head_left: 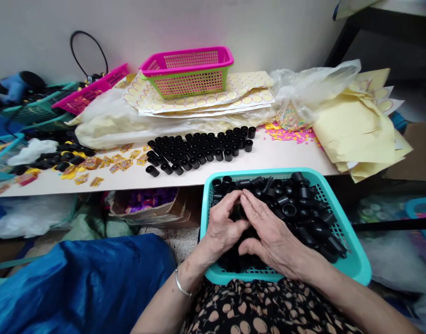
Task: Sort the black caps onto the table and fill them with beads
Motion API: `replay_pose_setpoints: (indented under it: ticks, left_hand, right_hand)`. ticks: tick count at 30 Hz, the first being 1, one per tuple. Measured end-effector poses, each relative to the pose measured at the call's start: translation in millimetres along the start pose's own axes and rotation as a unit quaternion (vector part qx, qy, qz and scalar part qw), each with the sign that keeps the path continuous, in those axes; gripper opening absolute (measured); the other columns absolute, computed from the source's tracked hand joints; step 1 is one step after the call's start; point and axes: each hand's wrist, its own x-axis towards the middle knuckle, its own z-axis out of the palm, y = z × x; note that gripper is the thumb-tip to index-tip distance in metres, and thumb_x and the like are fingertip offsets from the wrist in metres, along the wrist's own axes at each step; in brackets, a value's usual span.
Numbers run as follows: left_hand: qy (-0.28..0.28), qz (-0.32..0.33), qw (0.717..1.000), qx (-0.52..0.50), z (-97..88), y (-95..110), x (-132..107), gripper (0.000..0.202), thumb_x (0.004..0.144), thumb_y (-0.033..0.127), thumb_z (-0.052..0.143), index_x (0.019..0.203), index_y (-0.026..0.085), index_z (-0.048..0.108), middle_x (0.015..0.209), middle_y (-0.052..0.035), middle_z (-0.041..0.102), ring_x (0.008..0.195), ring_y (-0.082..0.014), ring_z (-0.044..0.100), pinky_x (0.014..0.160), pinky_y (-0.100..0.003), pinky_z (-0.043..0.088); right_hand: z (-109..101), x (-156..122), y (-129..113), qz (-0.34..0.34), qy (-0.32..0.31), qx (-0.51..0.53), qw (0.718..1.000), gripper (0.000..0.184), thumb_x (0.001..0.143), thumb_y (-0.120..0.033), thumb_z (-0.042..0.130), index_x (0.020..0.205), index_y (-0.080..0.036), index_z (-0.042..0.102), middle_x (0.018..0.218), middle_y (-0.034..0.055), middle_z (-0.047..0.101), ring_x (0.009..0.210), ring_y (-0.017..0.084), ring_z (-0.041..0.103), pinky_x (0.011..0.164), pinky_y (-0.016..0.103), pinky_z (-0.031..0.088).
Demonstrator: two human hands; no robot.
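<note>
My left hand [224, 226] is curled above a teal basket [359, 264] on my lap, its thumb and forefinger bent round a black plastic cap [238, 211] that is mostly hidden. From the other side my right hand [268, 232] leans in. Its fingers are stretched out and touch the left fingertips, with the thumb held apart. Beneath both hands the basket holds a heap of loose black plastic caps [289, 210], some showing their hollow ends. On the table, rows of the same black caps [199, 150] stand upright close together.
Beyond the rows are a pink-and-green basket [190, 83] on sticker sheets [254, 99], and a plastic bag [303, 88] beside pink and yellow bits [289, 133]. Yellow paper [359, 130] overhangs the right edge. Small printed packets [122, 163] lie left. A blue sack [94, 283] fills the lower left.
</note>
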Motion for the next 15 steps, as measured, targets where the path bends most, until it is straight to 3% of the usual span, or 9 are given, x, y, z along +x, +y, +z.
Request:
replay_pose_setpoints:
  ticks: [2,4,6,8,10,12,15]
  left_hand:
    - [0.046,0.003,0.998,0.031,-9.9,-7,2,0.035,0.065,0.019,0.076,0.099,0.019,0.066,0.104,-0.0060,0.063,0.097,-0.0197,0.060,0.088,-0.032,0.048]
    - [0.143,-0.012,0.986,0.089,-31.3,-23,7,0.032,0.061,0.027,0.079,0.090,0.019,0.068,0.104,-0.0054,0.060,0.097,-0.0196,0.058,0.085,-0.031,0.048]
    - [0.263,-0.063,0.949,0.160,-62.1,-49,13,0.037,0.060,0.035,0.079,0.092,0.019,0.068,0.101,-0.0045,0.059,0.089,-0.0177,0.058,0.076,-0.029,0.049]
    - [0.348,-0.137,0.898,0.232,-96.3,-82,19,0.041,0.061,0.040,0.076,0.094,0.017,0.068,0.088,-0.0025,0.060,0.076,-0.0157,0.057,0.072,-0.029,0.047]
    - [0.384,-0.188,0.862,0.273,-127.1,-113,26,0.044,0.060,0.042,0.073,0.093,0.013,0.068,0.079,-0.0016,0.061,0.070,-0.0159,0.055,0.070,-0.029,0.046]
    - [0.396,-0.207,0.846,0.289,-150.1,-135,33,0.043,0.060,0.042,0.071,0.089,0.011,0.068,0.074,-0.0016,0.060,0.069,-0.0173,0.055,0.070,-0.031,0.046]
    - [0.395,-0.218,0.836,0.311,-169.6,-148,42,0.038,0.057,0.041,0.071,0.081,0.012,0.068,0.069,-0.0006,0.058,0.070,-0.0192,0.054,0.072,-0.033,0.045]
  right_hand:
    - [-4,0,0,0.024,-0.012,-0.010,1.000,0.092,0.084,-0.047,0.057,0.149,-0.014,0.000,0.152,0.0214,0.017,0.140,0.031,0.018,0.109,0.052,0.032]
    - [-14,-4,6,0.068,0.009,-0.012,0.998,0.081,0.086,-0.045,0.055,0.148,-0.018,0.012,0.152,0.0170,0.019,0.139,0.029,0.022,0.108,0.051,0.033]
    - [-25,-15,18,0.121,0.048,-0.011,0.991,0.062,0.086,-0.042,0.055,0.141,-0.022,0.032,0.150,0.0122,0.027,0.136,0.028,0.029,0.108,0.051,0.034]
    - [-35,-32,32,0.176,0.092,-0.003,0.980,0.048,0.084,-0.042,0.057,0.128,-0.025,0.048,0.145,0.0091,0.037,0.131,0.029,0.038,0.106,0.050,0.038]
    - [-40,-52,45,0.233,0.119,0.013,0.965,0.040,0.082,-0.043,0.059,0.118,-0.026,0.056,0.140,0.0079,0.044,0.124,0.029,0.047,0.098,0.046,0.047]
    - [-40,-72,55,0.284,0.127,0.031,0.950,0.039,0.079,-0.045,0.062,0.113,-0.027,0.060,0.137,0.0077,0.048,0.116,0.029,0.054,0.085,0.040,0.056]
    - [-34,-92,62,0.332,0.129,0.052,0.933,0.041,0.075,-0.047,0.064,0.112,-0.027,0.062,0.135,0.0080,0.050,0.106,0.028,0.060,0.072,0.035,0.060]
